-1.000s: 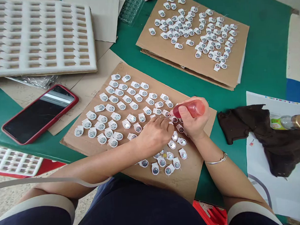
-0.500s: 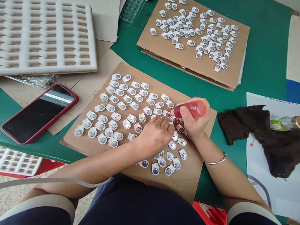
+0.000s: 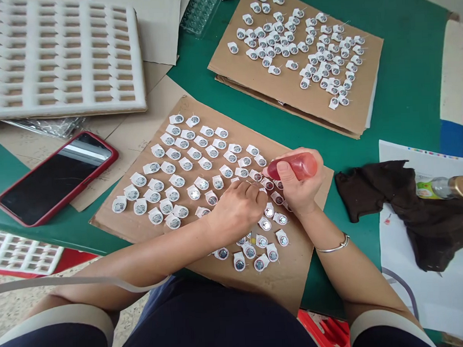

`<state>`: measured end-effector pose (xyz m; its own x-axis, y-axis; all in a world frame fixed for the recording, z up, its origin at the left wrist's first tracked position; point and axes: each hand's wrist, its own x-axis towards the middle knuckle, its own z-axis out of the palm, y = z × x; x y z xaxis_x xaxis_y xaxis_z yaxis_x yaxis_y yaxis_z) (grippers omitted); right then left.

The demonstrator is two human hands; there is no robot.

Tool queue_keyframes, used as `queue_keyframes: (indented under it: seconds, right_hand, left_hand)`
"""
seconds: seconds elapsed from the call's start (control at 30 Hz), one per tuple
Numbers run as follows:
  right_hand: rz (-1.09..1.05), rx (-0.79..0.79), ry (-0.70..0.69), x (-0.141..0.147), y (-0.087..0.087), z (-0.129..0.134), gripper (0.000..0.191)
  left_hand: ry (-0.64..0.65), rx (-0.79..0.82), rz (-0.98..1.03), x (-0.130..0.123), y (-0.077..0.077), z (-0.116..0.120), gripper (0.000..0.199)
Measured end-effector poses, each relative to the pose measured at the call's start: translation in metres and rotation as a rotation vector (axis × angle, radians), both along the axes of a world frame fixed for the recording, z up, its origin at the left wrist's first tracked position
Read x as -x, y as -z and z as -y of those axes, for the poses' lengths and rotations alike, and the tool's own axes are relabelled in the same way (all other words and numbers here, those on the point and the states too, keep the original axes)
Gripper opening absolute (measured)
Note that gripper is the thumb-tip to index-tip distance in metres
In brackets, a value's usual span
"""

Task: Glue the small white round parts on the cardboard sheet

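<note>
My right hand (image 3: pixel 303 188) is wrapped round a red squeeze bottle (image 3: pixel 292 167), which lies tilted with its tip pointing left, just over the small round parts. Beside it, my left hand (image 3: pixel 238 206) rests low over the cardboard sheet (image 3: pixel 216 276) with its fingers curled together; whatever its fingertips hold is hidden. Several round metallic parts with white tabs (image 3: pixel 177 180) are spread over the sheet, to the left of my hands and below them. A small yellow piece (image 3: pixel 253 240) shows under my left wrist.
More parts lie on a second cardboard stack (image 3: pixel 250 80) at the back. A phone (image 3: pixel 57 178) and white foam tray (image 3: pixel 84 57) are at the left. To the right are a dark cloth (image 3: pixel 373 185), a glass jar (image 3: pixel 443 188) and white paper (image 3: pixel 444 302).
The whole view has shifted slightly, with the objects at the left a little further left. Both hands keep nearly the same pose, and the bottle is still in my right hand.
</note>
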<state>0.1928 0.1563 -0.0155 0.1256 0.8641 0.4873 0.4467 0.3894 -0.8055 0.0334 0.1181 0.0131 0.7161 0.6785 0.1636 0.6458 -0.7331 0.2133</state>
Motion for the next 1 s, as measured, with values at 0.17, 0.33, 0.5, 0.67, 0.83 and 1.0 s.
queue_keyframes:
  seconds: [0.17, 0.33, 0.5, 0.67, 0.83, 1.0]
  right_hand:
    - [0.012, -0.013, 0.004, -0.001, 0.0, -0.001, 0.022]
    - [0.043, -0.069, 0.041, -0.002, -0.001, -0.002, 0.023]
    - [0.062, -0.046, 0.048, -0.005, -0.001, -0.003, 0.026]
    - [0.077, -0.017, 0.06, -0.007, -0.001, -0.002, 0.027]
    - [0.064, 0.003, 0.037, -0.008, -0.003, -0.001, 0.028]
    - [0.04, 0.006, -0.012, -0.009, -0.004, 0.0, 0.026]
  left_hand:
    - [0.005, 0.019, -0.005, 0.001, 0.0, -0.001, 0.024]
    - [0.01, 0.035, -0.012, 0.002, -0.001, -0.002, 0.018]
    - [-0.007, 0.055, 0.015, 0.004, -0.002, -0.005, 0.017]
    - [-0.033, 0.094, 0.071, 0.006, -0.001, -0.007, 0.015]
    - [-0.048, 0.148, 0.155, 0.01, 0.003, -0.009, 0.015]
    - [-0.07, 0.179, 0.238, 0.013, 0.008, -0.011, 0.015]
